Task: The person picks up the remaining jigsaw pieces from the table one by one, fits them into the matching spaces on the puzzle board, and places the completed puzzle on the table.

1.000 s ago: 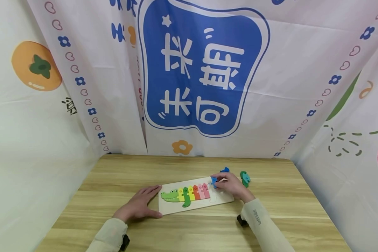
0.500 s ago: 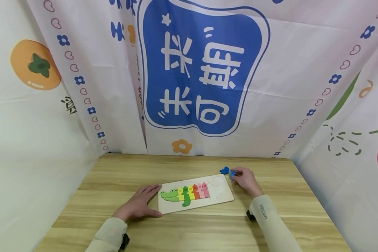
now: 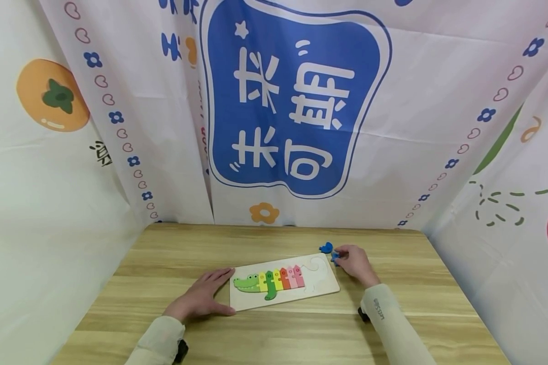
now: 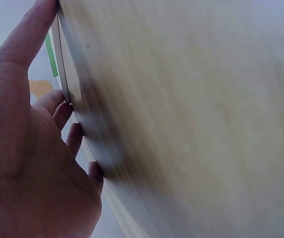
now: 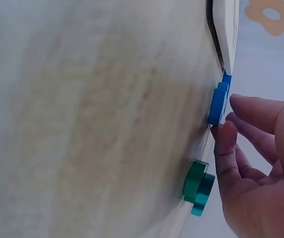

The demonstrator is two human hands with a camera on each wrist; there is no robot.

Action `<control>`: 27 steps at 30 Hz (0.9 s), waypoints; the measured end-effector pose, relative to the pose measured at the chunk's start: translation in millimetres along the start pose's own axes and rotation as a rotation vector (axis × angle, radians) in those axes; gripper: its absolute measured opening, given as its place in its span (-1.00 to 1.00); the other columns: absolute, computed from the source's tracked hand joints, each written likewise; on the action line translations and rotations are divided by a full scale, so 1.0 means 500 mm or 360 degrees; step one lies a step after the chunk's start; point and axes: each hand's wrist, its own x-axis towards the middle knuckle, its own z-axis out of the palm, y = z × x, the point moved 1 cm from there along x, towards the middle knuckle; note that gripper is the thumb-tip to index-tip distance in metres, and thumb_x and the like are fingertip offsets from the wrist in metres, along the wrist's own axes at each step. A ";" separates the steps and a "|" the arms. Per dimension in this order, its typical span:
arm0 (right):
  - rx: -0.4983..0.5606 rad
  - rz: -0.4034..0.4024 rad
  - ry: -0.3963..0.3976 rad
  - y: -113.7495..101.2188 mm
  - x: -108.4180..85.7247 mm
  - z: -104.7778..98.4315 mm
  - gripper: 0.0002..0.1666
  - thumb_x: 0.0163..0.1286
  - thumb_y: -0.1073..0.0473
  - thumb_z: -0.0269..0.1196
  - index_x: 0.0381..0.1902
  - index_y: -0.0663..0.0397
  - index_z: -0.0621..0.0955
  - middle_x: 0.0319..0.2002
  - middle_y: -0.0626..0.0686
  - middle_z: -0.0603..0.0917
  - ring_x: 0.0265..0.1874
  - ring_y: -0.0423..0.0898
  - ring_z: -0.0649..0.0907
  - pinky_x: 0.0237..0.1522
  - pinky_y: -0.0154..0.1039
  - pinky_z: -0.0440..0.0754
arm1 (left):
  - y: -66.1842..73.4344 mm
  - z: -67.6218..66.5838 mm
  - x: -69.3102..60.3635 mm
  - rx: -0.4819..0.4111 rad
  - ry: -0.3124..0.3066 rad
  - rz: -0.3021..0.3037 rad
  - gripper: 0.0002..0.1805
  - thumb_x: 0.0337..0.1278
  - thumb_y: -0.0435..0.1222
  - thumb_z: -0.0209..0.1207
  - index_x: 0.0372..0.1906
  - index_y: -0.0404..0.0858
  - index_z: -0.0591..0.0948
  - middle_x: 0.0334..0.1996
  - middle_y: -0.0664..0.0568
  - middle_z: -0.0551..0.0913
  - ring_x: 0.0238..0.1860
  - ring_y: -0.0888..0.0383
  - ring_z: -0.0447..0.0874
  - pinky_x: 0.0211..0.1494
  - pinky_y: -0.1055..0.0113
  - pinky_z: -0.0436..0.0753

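Note:
A pale wooden puzzle board lies slightly slanted on the table, with a green crocodile head and a row of yellow, green, red and pink pieces fitted in it. The outlined tail end at its right is bare. My left hand rests at the board's left edge, thumb and fingers spread along it. Just off the right edge, my right hand pinches a blue puzzle piece between thumb and fingertips, low at the tabletop. Another blue piece lies behind it.
Green and teal puzzle pieces sit on the table close below the right hand in the right wrist view; that hand hides them from the head camera. The wooden table ends at a printed curtain behind.
My right hand carried the blue piece from over the board's tail end rightward off the board, then slightly lower and nearer. The left hand and board stay put.

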 end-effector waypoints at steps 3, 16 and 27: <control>0.0017 -0.0031 0.0085 0.009 0.000 -0.011 -0.65 0.37 0.32 0.38 0.10 0.27 0.72 -0.10 0.21 0.77 -0.17 0.04 0.71 -0.07 0.01 0.73 | 0.003 -0.003 0.000 0.0001 -0.0013 -0.0009 0.28 -0.15 0.36 0.46 0.66 -0.09 0.18 0.62 -0.12 0.20 0.59 -0.33 0.05 0.50 -0.42 0.18; -0.0134 0.0159 -0.0011 0.057 0.011 -0.048 -0.40 0.32 0.18 0.42 0.29 0.27 0.60 0.21 0.43 0.57 0.17 0.35 0.56 0.21 0.32 0.54 | 0.002 -0.002 0.002 0.0026 -0.0034 -0.0040 0.27 -0.13 0.33 0.46 0.67 -0.04 0.16 0.64 -0.07 0.16 0.61 -0.32 0.02 0.53 -0.40 0.17; -0.0103 0.0217 -0.0027 0.045 0.009 -0.052 -0.42 0.34 0.25 0.39 0.30 0.29 0.58 0.19 0.37 0.65 0.18 0.29 0.62 0.24 0.25 0.57 | 0.000 -0.002 0.003 0.0025 -0.0036 -0.0030 0.27 -0.12 0.33 0.46 0.67 -0.05 0.16 0.64 -0.08 0.16 0.61 -0.33 0.02 0.52 -0.40 0.17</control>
